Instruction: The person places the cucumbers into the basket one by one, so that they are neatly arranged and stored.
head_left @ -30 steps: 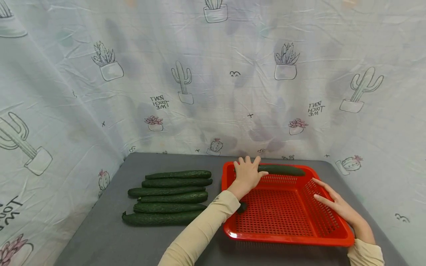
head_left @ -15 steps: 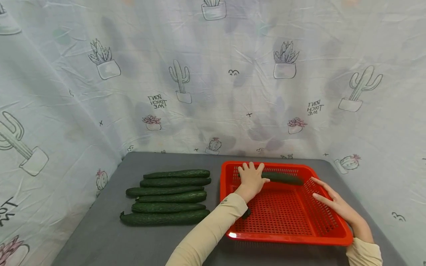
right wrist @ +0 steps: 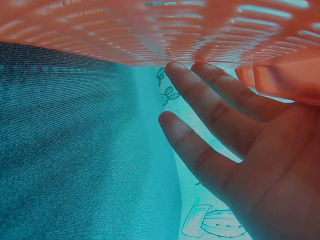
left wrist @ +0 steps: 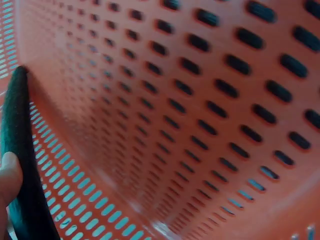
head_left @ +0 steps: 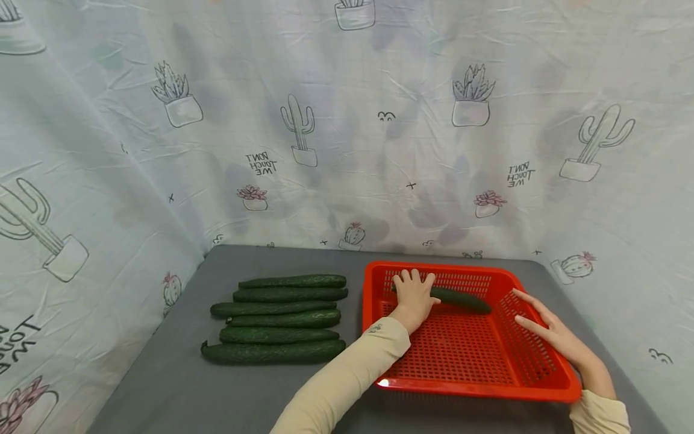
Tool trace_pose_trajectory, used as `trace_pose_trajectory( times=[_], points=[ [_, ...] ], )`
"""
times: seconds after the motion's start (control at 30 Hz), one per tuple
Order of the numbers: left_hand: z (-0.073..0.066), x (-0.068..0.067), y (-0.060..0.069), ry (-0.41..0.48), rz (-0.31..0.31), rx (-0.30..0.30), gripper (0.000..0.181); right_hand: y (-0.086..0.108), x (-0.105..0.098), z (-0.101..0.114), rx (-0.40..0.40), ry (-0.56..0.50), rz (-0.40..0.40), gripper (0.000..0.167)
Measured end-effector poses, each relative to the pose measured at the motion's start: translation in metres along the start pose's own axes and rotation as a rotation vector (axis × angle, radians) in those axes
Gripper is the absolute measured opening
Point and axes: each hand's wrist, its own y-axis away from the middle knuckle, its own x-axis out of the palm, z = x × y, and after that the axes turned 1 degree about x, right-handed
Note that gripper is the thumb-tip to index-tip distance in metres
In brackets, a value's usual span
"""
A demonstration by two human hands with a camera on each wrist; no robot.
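In the head view, my left hand (head_left: 414, 301) grips the left part of a dark green cucumber (head_left: 461, 299) inside the red basket (head_left: 477, 390), near its back wall. The left wrist view shows the thumb of the left hand (left wrist: 9, 180) against this cucumber (left wrist: 20, 130), beside the perforated wall. My right hand (head_left: 564, 340) is at the basket's right side, fingers spread and fairly straight. Seen from the right wrist, the right hand (right wrist: 235, 135) has extended fingers close to the outside of the basket (right wrist: 125, 30).
Left of the basket, several cucumbers (head_left: 279, 352) lie side by side, roughly parallel, on the grey table (head_left: 179, 386). A pale curtain (head_left: 347, 150) printed with cacti surrounds the table at the back and sides.
My left hand and its cucumber have moved from the back rim down and forward into the basket. The dark end seen beside the left forearm is now hidden. The right hand has stayed in place.
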Motion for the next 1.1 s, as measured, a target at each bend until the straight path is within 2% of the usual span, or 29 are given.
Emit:
trace_pose_trajectory(
  times=[0.17,0.33,0.4,0.7,0.87,1.0,1.1],
  points=[
    [0.0,0.003,0.001,-0.014,-0.023,0.0,0.054,0.001,0.0,-0.001,-0.01,-0.001,-0.003,0.058],
    [0.001,0.007,0.003,-0.011,-0.032,-0.002,0.055,0.0,0.0,-0.002,-0.029,0.09,-0.029,0.057],
    [0.001,0.01,0.003,0.003,-0.028,-0.007,0.054,-0.001,0.0,-0.003,-0.036,0.118,-0.037,0.057],
    [0.004,0.012,0.006,0.036,0.024,-0.001,0.047,0.0,0.002,-0.004,-0.037,0.076,-0.034,0.056],
    [0.005,0.013,0.007,-0.039,0.031,0.026,0.046,0.0,0.003,-0.003,-0.032,0.089,-0.039,0.056],
    [0.004,0.012,0.007,-0.102,0.053,0.053,0.027,0.0,0.002,-0.002,-0.023,0.101,-0.043,0.056],
    [0.003,0.011,0.005,-0.108,0.072,0.065,0.019,0.0,0.001,-0.003,-0.018,0.1,-0.041,0.056]
  ],
)
